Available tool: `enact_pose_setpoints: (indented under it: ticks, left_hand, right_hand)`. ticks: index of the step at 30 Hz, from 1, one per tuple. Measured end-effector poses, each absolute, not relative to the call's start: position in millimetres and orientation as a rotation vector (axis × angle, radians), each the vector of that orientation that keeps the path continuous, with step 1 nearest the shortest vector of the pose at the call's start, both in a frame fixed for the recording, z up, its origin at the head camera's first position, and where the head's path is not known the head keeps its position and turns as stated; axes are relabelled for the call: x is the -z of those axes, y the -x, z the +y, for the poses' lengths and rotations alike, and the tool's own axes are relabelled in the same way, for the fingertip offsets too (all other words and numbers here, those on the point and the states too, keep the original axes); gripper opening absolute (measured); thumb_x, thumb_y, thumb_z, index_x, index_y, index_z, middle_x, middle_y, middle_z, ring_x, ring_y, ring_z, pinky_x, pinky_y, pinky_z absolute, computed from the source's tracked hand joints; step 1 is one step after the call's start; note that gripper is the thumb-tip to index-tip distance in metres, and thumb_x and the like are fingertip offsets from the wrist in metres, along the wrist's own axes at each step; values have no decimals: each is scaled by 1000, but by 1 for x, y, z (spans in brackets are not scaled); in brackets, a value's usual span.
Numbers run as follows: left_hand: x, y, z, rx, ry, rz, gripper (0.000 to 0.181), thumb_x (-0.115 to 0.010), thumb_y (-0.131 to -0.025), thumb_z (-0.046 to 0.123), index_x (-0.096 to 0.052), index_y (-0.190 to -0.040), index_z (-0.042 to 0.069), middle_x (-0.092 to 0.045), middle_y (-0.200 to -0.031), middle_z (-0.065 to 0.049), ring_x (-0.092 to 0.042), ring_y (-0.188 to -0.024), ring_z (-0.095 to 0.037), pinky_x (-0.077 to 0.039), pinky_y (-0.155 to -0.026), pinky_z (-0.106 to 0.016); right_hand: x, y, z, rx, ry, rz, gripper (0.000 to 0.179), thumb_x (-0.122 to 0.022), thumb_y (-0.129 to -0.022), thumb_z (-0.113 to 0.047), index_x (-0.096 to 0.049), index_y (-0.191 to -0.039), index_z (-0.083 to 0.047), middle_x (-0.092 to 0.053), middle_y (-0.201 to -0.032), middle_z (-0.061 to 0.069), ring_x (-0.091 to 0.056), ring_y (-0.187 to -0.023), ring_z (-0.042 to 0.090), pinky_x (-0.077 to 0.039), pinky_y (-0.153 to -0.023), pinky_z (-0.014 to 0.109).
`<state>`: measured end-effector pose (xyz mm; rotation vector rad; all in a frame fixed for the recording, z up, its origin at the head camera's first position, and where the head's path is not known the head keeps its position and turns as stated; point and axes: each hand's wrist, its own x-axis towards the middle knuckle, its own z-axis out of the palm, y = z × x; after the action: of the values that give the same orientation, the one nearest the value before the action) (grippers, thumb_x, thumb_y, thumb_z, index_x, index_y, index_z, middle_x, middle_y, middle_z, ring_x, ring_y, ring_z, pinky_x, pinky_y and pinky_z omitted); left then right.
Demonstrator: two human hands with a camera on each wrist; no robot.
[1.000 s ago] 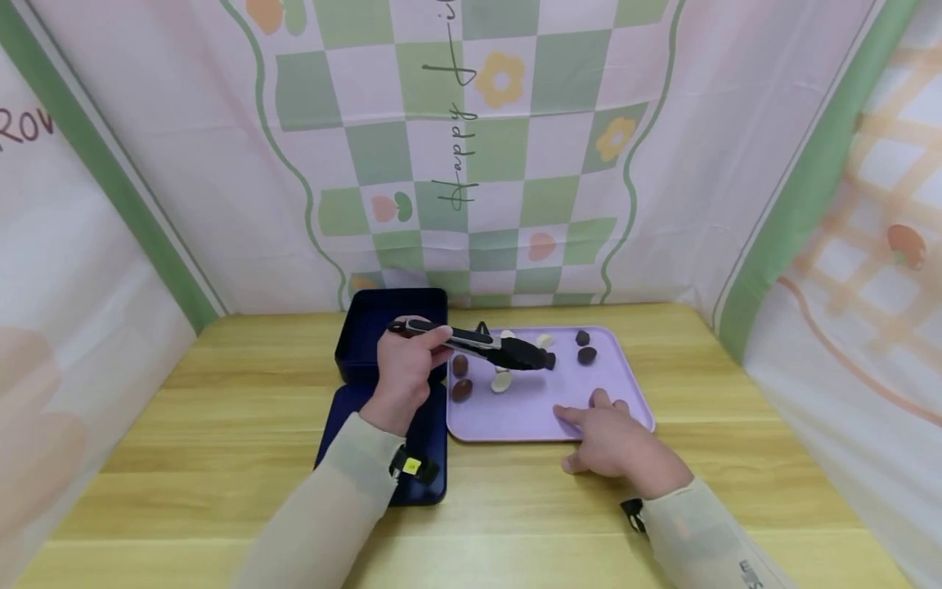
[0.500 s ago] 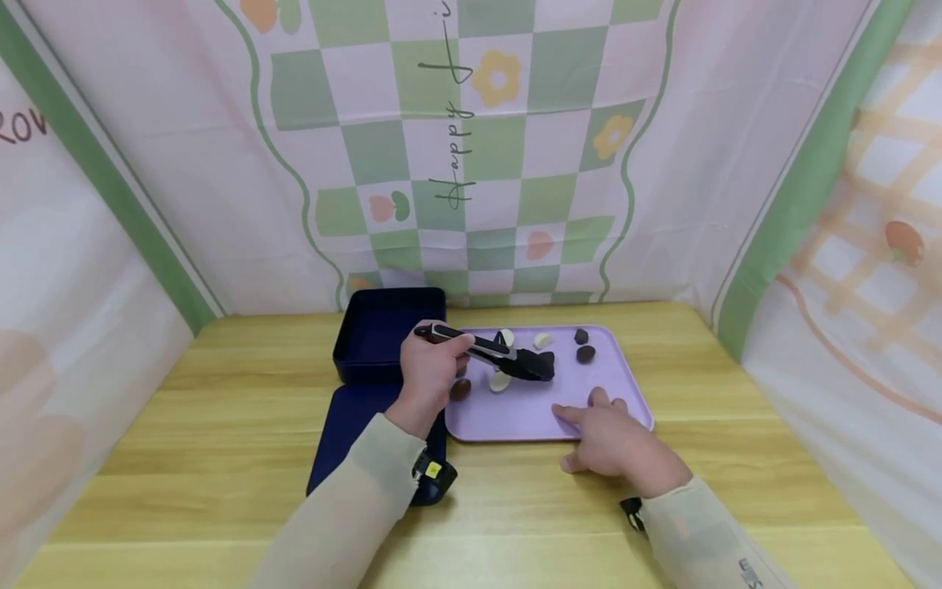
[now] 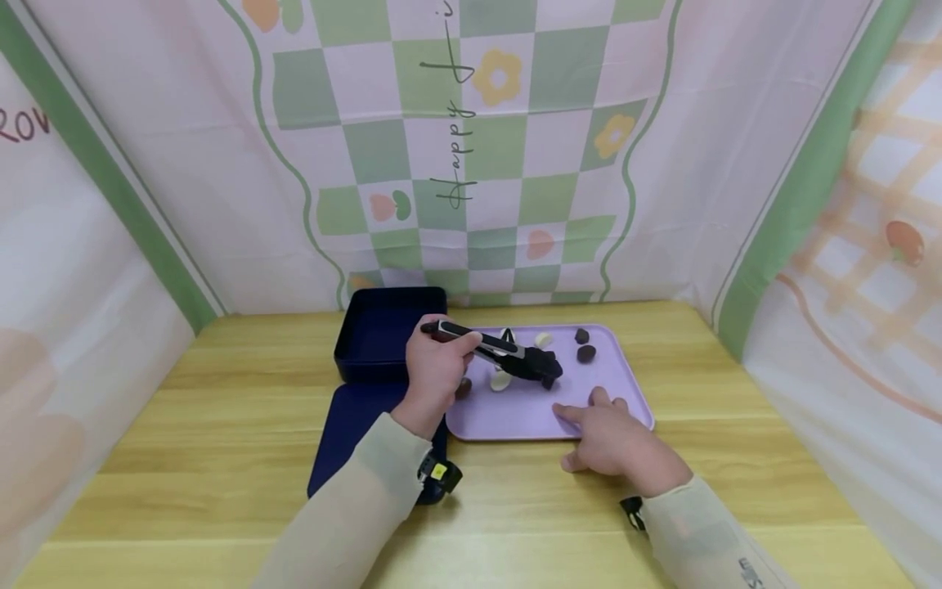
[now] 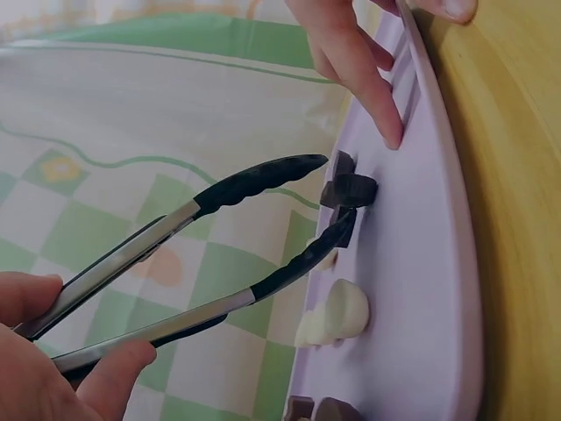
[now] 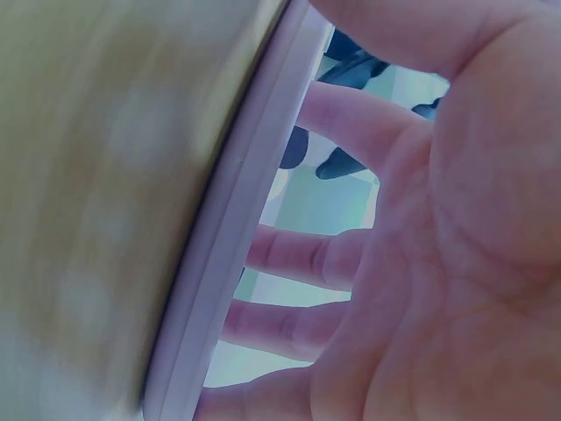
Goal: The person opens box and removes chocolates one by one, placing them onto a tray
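My left hand grips a pair of black-and-silver tongs by the handles. In the left wrist view the tongs' arms stand apart, their black tips on either side of a dark chocolate-like piece on the lilac tray. One lower tip looks close against that piece; I cannot tell whether it touches. My right hand rests at the tray's front right, fingers extended onto it and thumb outside the rim. White pieces and a brown piece lie at the tray's left, partly hidden by my left hand and the tongs.
Two dark pieces lie at the tray's back right, with a white one near the back edge. Left of the tray stands an open navy box; a flat navy lid lies in front of it. Printed cloth hangs behind.
My left hand has moved right, off the navy box, and the tongs' tips have come lower over the tray. My right hand has stayed in place.
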<state>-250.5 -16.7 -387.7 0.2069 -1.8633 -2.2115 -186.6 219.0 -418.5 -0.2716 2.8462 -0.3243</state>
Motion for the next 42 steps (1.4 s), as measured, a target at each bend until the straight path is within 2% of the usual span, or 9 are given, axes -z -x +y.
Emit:
enact_pose_setpoints:
  ticks: [4, 9, 13, 19, 26, 33, 39, 42]
  left_hand:
    - [384, 249, -15, 2182, -160, -1879, 37, -82, -77, -4, -56, -104, 2, -65, -89, -12, -66, -77, -22, -57, -63, -34]
    - [382, 248, -14, 2149, -135, -1891, 33, -82, -78, -3, -55, -95, 7, -65, -85, -11, -63, -74, -21, -55, -62, -33]
    - [382, 247, -14, 2151, -127, -1894, 32, -81, -78, -3, -56, -95, 7, -65, -86, -10, -63, -76, -20, -54, -62, -32]
    - [377, 246, -21, 2220, -152, -1814, 34, -82, -77, -3, -57, -98, 7, -64, -85, -11, -62, -68, -20, -52, -57, -32]
    - [353, 243, -43, 2293, -95, -1589, 30, -82, -78, -4, -60, -96, 3, -63, -92, -11, -63, -75, -18, -57, -69, -34]
    - [333, 236, -69, 2222, -30, -1494, 23, -79, -83, -2, -60, -94, 4, -54, -83, -3, -45, -67, -13, -42, -62, -24]
    - [322, 239, -96, 2134, 29, -1349, 19, -77, -84, -4, -60, -89, 5, -59, -83, -4, -52, -70, -12, -48, -65, -23]
    - [316, 240, -117, 2044, 47, -1344, 18, -76, -87, -1, -60, -88, 6, -58, -80, -3, -51, -67, -12, -46, -61, -22]
  right_hand:
    - [417, 187, 220, 318, 288, 2848, 83, -88, -71, -40, -54, -146, -22, -35, -138, 36, -44, -98, 41, -48, -77, 57]
    - [418, 187, 220, 323, 288, 2849, 83, -88, -71, -39, -54, -146, -23, -35, -138, 36, -44, -98, 41, -48, -79, 57]
    - [418, 187, 220, 330, 282, 2848, 83, -88, -71, -39, -54, -146, -23, -34, -139, 36, -44, -99, 41, -48, -79, 57]
    - [417, 187, 219, 337, 277, 2845, 83, -88, -71, -39, -54, -146, -23, -34, -139, 37, -44, -98, 41, -48, -78, 58]
    - [418, 188, 219, 317, 277, 2843, 82, -88, -72, -39, -54, -145, -23, -38, -135, 34, -44, -95, 39, -47, -78, 55]
    - [418, 188, 221, 304, 292, 2851, 82, -87, -72, -40, -55, -145, -22, -42, -126, 30, -43, -95, 39, -48, -77, 56]
    - [417, 186, 221, 313, 305, 2857, 81, -87, -72, -38, -55, -145, -21, -43, -124, 28, -43, -93, 39, -47, -77, 55]
    - [417, 187, 220, 310, 317, 2860, 81, -87, -72, -39, -55, -145, -21, -44, -123, 27, -44, -93, 38, -48, -76, 54]
